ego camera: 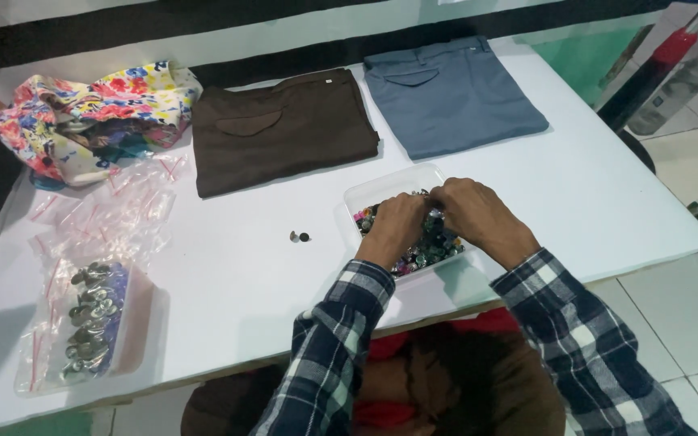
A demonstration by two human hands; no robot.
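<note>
1. Both hands work inside a shallow clear plastic tray full of small mixed buttons, dark, metallic and coloured, which sits right under the fingers at the near edge of the white table.
2. The left hand curls down into the pile, fingers bent and buried among the buttons; whether it pinches one I cannot tell.
3. The right hand meets it fingertip to fingertip over the tray's far side, fingers drawn together as if nipping something small; the piece itself is hidden.
4. Just left of the left hand, two loose metal buttons lie on the bare table.
5. Farther left lie empty little zip bags and a filled clear bag of metal buttons.
6. Beyond the hands lie folded brown trousers and folded grey-blue trousers; a floral cloth is bunched far left.
7. Risks, as I judge them: the tray sits close to the table edge, so a push from a wrist could tip it and scatter buttons to the floor; the two loose buttons could roll off; a small piece could slip from the fingertips unseen.
</note>
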